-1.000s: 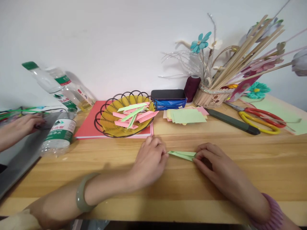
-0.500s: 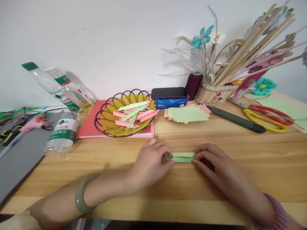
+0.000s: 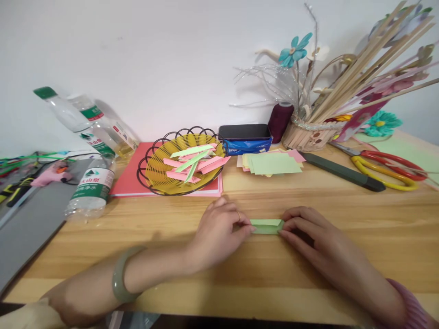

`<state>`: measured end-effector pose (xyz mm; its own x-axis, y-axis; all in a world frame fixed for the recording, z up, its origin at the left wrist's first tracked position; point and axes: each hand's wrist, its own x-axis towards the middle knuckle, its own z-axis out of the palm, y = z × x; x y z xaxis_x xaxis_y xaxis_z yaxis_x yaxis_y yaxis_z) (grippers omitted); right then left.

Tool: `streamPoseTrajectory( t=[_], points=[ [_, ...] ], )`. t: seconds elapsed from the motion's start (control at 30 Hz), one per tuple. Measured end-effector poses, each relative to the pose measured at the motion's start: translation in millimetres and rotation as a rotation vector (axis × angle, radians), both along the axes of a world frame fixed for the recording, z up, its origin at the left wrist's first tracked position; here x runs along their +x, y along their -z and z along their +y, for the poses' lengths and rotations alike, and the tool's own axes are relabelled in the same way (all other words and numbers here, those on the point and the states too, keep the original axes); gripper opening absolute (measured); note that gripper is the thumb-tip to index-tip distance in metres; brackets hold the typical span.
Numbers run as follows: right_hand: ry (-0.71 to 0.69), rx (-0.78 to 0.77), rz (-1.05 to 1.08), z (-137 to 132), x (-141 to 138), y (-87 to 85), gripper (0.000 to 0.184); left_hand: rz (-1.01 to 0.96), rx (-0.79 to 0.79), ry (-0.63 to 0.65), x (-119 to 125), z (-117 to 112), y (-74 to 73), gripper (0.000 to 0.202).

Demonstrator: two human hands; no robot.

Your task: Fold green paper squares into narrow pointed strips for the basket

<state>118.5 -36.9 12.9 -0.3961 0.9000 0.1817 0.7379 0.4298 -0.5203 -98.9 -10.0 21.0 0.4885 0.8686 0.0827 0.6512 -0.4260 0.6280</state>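
Both hands (image 3: pixel 219 235) (image 3: pixel 315 240) face each other — thumbs (image 3: pixel 245 232) pinched to fingers (image 3: pixel 244 218), forearms (image 3: pixel 161 265) angled inward.

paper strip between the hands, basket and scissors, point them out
Paper strip (image 3: pixel 267 229), head view: on its green middle.
Basket (image 3: pixel 155 170), head view: on its bare yellow weave.
Scissors (image 3: pixel 360 163), head view: on the yellow handle.

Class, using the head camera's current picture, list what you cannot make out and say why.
All in the head view:
Folded green paper, left end: covered by the left hand's fingers.
Its right tip: partly covered by the right hand.
Paper stack, number of sheets: upper ones cover lower.
Basket, middle floor: under folded strips.
Grey mat: cut off by the left edge.
Nearest bottle, small print: too small.
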Motion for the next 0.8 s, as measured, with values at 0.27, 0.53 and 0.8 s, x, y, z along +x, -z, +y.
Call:
streamPoseTrajectory(
  t=[0.27, 0.53, 0.8],
  points=[
    [0.007, -0.022, -0.035, 3.8, -4.5, -2.9, 0.02, 0.037, -0.023, -0.034, 6.1, 1.8, -2.2, 0.014],
    [-0.022, 0.06, -0.155, 5.4, -6.3, -2.1, 0.015, 0.151, 0.064, 0.01, 10.5, 3.1, -2.2, 0.013],
    [-0.292, 0.411, -0.306, 2.4, -8.6, -8.1, 0.034, 0.076, 0.061, 0.128, -3.7, 5.4, 0.3, 0.021]
  ],
)
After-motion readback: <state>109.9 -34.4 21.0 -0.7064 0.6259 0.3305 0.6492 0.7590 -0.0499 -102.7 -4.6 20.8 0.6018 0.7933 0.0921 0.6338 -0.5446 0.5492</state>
